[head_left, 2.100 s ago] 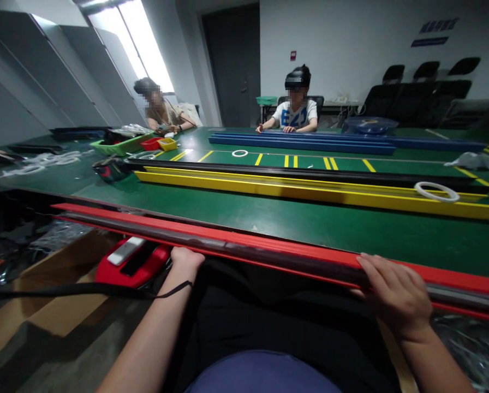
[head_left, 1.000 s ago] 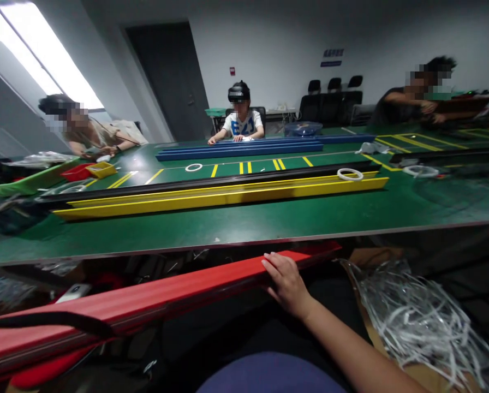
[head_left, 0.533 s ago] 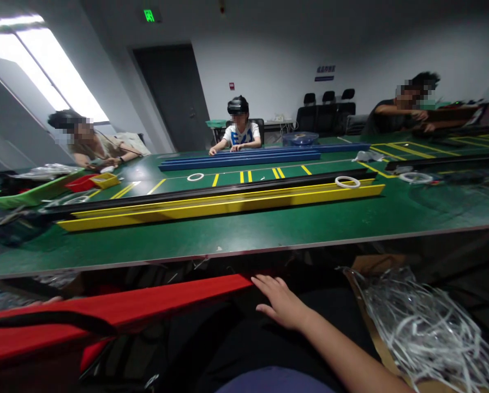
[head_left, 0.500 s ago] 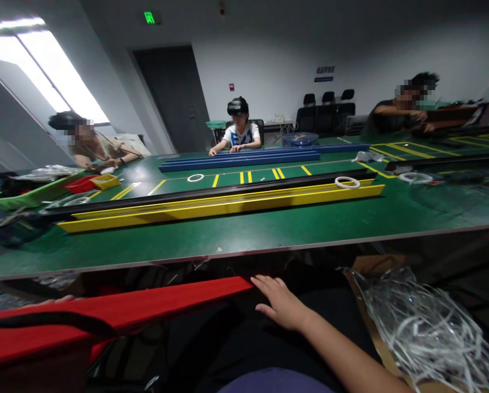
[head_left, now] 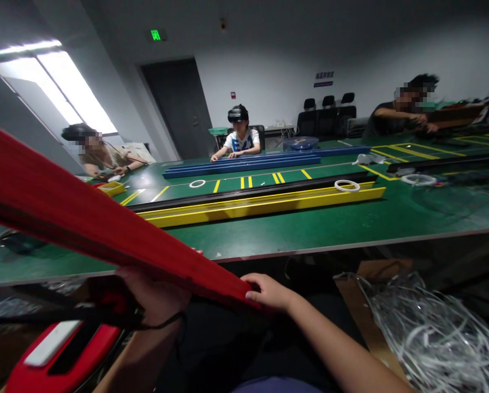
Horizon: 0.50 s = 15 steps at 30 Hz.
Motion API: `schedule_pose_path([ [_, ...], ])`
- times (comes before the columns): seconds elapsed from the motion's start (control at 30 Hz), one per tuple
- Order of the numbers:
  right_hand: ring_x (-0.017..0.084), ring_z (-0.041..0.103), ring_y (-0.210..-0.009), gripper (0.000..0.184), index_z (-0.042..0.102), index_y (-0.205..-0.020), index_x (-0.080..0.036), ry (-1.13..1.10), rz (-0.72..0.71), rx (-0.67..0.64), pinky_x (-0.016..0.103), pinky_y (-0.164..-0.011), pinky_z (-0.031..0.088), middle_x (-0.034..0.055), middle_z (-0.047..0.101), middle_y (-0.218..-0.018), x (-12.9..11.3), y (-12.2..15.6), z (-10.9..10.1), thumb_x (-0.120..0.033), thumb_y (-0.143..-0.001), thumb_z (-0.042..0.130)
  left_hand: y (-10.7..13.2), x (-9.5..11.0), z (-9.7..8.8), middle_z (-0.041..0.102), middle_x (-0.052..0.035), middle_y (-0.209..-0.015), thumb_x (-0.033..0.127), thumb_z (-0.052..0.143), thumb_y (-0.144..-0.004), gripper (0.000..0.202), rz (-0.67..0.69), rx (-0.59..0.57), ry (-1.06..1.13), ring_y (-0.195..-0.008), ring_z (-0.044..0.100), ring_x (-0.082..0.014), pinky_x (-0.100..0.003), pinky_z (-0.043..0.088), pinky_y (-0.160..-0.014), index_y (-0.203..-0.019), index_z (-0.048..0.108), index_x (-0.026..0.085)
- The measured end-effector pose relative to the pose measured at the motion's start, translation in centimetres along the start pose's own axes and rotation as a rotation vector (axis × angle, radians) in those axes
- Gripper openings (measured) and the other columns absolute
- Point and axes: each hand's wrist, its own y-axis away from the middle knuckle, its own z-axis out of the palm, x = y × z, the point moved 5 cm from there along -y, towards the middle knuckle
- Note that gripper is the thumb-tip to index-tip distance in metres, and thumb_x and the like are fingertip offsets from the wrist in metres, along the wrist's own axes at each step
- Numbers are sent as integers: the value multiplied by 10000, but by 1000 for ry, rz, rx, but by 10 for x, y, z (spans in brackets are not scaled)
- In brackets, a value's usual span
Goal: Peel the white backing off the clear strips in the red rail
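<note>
A long red ribbed channel [head_left: 84, 218] slants across my view, its far end raised to the upper left and its near end low over my lap. My right hand [head_left: 269, 292] grips that near end, fingers curled over its edge. My left hand [head_left: 154, 295] sits under the channel a little further along, mostly hidden by it, its fingers wrapped up around the strip. A black strap [head_left: 162, 322] hangs round my left wrist.
A green table [head_left: 310, 224] carries a long yellow channel [head_left: 269, 204], a black one behind it, blue channels [head_left: 244, 162] and white rings [head_left: 346, 185]. Three other people sit at the tables. A box of white plastic strips [head_left: 424, 327] stands at my right, a red device [head_left: 60, 349] lower left.
The red channel, lying low and nearly level in front of me, has swung up at its far left end. My left hand has come into view beneath it. My right hand stays on its near end.
</note>
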Motion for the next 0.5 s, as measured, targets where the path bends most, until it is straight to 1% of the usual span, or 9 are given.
schedule_pose_path([
  [0.03, 298, 617, -1259, 873, 628, -1425, -152, -37, -9, -23, 437, -1124, 455, 134, 661, -1368, -2, -5, -2, -825, -869, 591, 0, -8, 6, 703, -29, -710, 1023, 346, -727, 919, -18, -57, -5, -632, 678, -268, -446, 625, -578, -948, 681, 196],
  [0.1, 305, 606, -1286, 962, 586, -1472, -153, -117, -16, -66, 439, -1143, 442, 131, 643, -1402, -5, -13, -5, -870, -831, 595, -2, -22, 18, 724, -23, -701, 1041, 497, -618, 906, -66, -166, 12, -623, 700, -278, -450, 641, -588, -926, 676, 209],
  [0.17, 323, 585, -1320, 1007, 578, -1479, -144, -177, -9, -95, 462, -1168, 419, 142, 624, -1429, -9, -20, -5, -903, -817, 567, -6, -30, 26, 741, -20, -741, 1008, 630, -559, 900, -86, -228, 40, -646, 720, -265, -423, 654, -608, -963, 691, 206],
  [0.27, 336, 558, -1361, 1022, 576, -1480, -136, -316, 23, -124, 480, -1165, 424, 154, 606, -1453, -13, -27, 0, -928, -842, 483, -7, -42, 33, 749, -38, -756, 992, 692, -502, 940, -163, -342, 0, -650, 733, -264, -398, 655, -593, -967, 719, 176],
  [0.3, 337, 548, -1373, 1027, 563, -1495, -139, -388, 22, -123, 482, -1166, 422, 156, 595, -1466, -14, -29, 2, -927, -840, 490, -5, -48, 35, 756, -46, -773, 988, 692, -509, 949, -203, -385, -22, -676, 743, -266, -397, 660, -620, -988, 725, 170],
  [0.37, 343, 553, -1364, 1036, 556, -1502, -142, -509, -11, -84, 495, -1170, 414, 164, 593, -1463, -17, -30, 3, -916, -813, 557, 2, -64, 36, 770, -64, -823, 989, 664, -544, 967, -283, -448, -68, -764, 761, -276, -407, 668, -714, -1041, 725, 162],
  [0.4, 347, 563, -1350, 1037, 569, -1488, -135, -533, -43, -41, 504, -1173, 408, 171, 603, -1446, -19, -28, 2, -916, -805, 570, 6, -72, 37, 774, -76, -843, 997, 637, -559, 982, -307, -456, -92, -808, 764, -282, -412, 665, -754, -1058, 722, 156],
  [0.47, 351, 578, -1325, 1018, 615, -1436, -121, -493, -110, 72, 515, -1177, 399, 180, 628, -1402, -21, -22, -3, -926, -819, 532, 14, -86, 40, 780, -106, -895, 1004, 584, -601, 1002, -323, -469, -135, -900, 761, -298, -420, 651, -828, -1083, 719, 136],
  [0.5, 353, 575, -1328, 1007, 630, -1419, -119, -458, -135, 124, 517, -1183, 391, 182, 632, -1394, -23, -18, -7, -928, -834, 501, 17, -91, 43, 782, -123, -932, 1000, 565, -626, 1005, -319, -495, -146, -938, 754, -304, -421, 643, -852, -1095, 720, 124],
])
